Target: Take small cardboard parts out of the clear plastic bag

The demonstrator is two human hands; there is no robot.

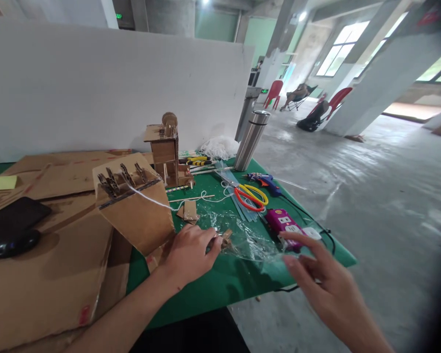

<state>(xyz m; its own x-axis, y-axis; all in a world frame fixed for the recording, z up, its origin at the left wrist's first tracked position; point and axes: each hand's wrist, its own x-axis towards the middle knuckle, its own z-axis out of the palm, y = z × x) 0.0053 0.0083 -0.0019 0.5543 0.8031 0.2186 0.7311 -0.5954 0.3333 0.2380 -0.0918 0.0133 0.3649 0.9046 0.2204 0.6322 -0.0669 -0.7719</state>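
My left hand (pixel 193 250) is curled over the near side of a crumpled clear plastic bag (pixel 252 238), its thumb and fingers closed on the plastic. A small brown cardboard scrap (pixel 226 239) shows just past those fingertips. At the bag's right end, my right hand (pixel 321 279) is held with thumb and index finger apart, and nothing shows between them. Beside my left hand leans a tilted cardboard box model (pixel 135 211) with upright corrugated strips. A white string (pixel 150 198) trails from it to a small cardboard piece (pixel 188 212).
Orange-and-yellow scissors (pixel 250 197), a blue glue gun (pixel 264 181), a purple power strip (pixel 284 225) and a steel flask (pixel 252 139) stand on the right. A cardboard tower (pixel 164 152) is behind. Cardboard sheets (pixel 40 279) and a dark phone (pixel 18 220) lie left.
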